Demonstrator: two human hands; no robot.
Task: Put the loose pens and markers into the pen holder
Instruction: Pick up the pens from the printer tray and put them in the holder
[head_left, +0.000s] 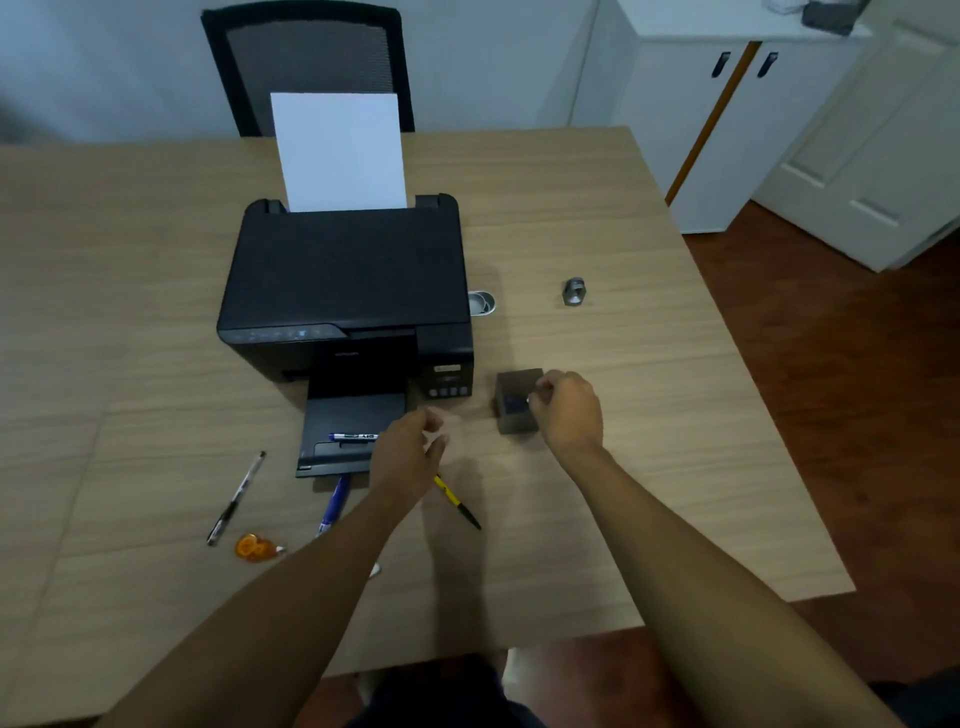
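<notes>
The dark grey cube pen holder (511, 382) stands on the table to the right of the printer. My right hand (569, 413) is at its right side, fingers pinched over the opening on what looks like a blue pen (514, 402) standing inside. My left hand (408, 449) hovers with blurred, loosely parted fingers above the upper end of a yellow-and-black pen (460, 504) lying on the table. A blue marker (353, 436) rests on the printer's output tray. A blue pen (332, 506) lies partly under the tray's edge. A clear black pen (236, 499) lies further left.
The black printer (343, 291) with a white sheet (340, 150) fills the table's middle. An orange correction tape (254, 547) lies near the front left. A metal sharpener (573, 291) and a small tin (482, 303) sit right of the printer. A chair (306, 57) stands behind.
</notes>
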